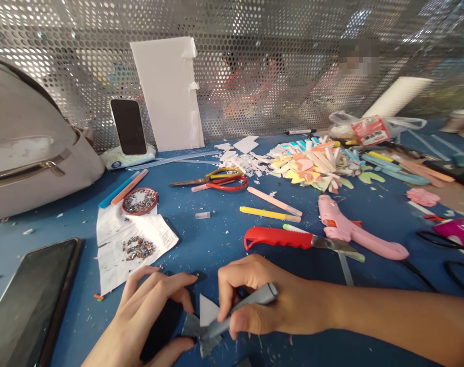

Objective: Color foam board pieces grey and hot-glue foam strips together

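Note:
My right hand (266, 300) is closed around a grey marker (254, 298), its lower end slanting down to a small star-like cut piece (209, 313). One point of that piece is white, while the other parts look grey; the marker's tip is hard to make out. To the left lies my left hand (147, 316), thumb and fingers spread, with its fingertips at the edge of the piece. Just beyond my right hand rests a knife with a red handle (279, 238). Next to it lies a pink glue gun (350, 229).
Beads lie on white paper (113, 265) near a round bead dish (140, 201). Scissors (220, 179), markers (270, 214) and a heap of coloured scraps (308, 165) lie farther back. One phone (33, 300) lies left; another (128, 126) leans beside a bag (36, 148).

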Available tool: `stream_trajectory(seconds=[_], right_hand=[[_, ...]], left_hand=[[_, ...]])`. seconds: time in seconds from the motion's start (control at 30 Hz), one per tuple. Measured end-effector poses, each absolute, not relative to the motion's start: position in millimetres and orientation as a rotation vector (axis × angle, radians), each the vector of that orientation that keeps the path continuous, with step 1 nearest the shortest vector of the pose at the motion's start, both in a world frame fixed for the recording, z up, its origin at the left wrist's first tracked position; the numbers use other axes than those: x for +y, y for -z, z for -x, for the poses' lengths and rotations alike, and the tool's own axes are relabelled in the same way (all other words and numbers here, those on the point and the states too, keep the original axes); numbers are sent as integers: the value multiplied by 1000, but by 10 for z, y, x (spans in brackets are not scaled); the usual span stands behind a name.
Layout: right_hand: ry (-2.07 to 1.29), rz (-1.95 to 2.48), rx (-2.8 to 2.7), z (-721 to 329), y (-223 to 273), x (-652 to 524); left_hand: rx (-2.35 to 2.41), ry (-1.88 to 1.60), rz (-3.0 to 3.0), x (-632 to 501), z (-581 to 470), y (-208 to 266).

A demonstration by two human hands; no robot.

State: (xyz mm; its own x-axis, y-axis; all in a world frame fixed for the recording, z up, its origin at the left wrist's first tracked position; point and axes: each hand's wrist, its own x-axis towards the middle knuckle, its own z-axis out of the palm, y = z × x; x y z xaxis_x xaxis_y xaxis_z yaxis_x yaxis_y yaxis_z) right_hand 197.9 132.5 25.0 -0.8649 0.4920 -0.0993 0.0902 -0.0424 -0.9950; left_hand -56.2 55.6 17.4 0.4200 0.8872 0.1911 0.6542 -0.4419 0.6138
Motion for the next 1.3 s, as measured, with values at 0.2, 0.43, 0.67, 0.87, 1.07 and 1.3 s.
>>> stream_trajectory(seconds=[0.2,0.43,0.67,0.87,1.07,1.3], right_hand=[[-1968,607,-1923,-1978,-242,1307],[-1943,569,-1971,-1974,-231,1308],[-1936,576,-1962,-1967,-249,1302],[-1990,622,-1934,-1969,-248,1302],[-2013,647,-1944,-1978,-282,1315],[-2102,558,-1782,-1990,-237,1304]], left_hand=[[1319,-692,-2229,553,574,-155],[1302,-711,-2235,560,583,-146],[1308,-701,-2233,554,588,-144],[1298,-724,-2243,569,569,-152],[1294,-712,-2231,575,564,-165],[1316,-691,-2234,557,561,-174]])
